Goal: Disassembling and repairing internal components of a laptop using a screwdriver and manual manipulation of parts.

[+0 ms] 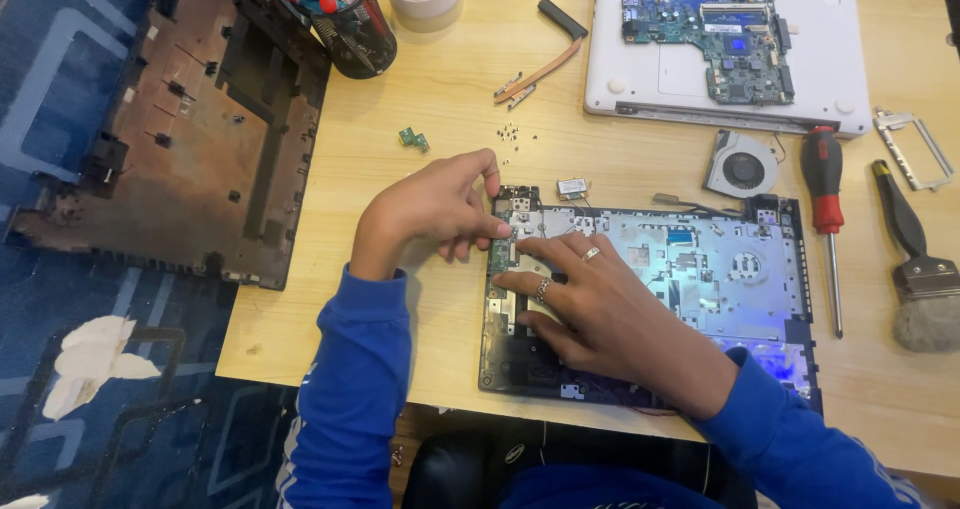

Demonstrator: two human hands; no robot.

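Wooden table (pixel 440 119): both hands (pixel 520 254) seemingly pinch small board (pixel 499 254).

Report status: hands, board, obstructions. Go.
Left hand pinching small green board at laptop chassis left edge. Right hand flat on chassis, steadying. Nothing obstructing.

Both arms are covered by long sleeves (pixel 350 389) of bright blue cloth that end at the wrists in snug cuffs, with a thin white stripe showing low on the upper part of each sleeve. The left hand (pixel 430 212) is bare, with nothing worn on the fingers. The right hand (pixel 610 309) wears two silver-coloured rings (pixel 591 254), one plain band on one finger and a wider patterned band on the finger next to it.
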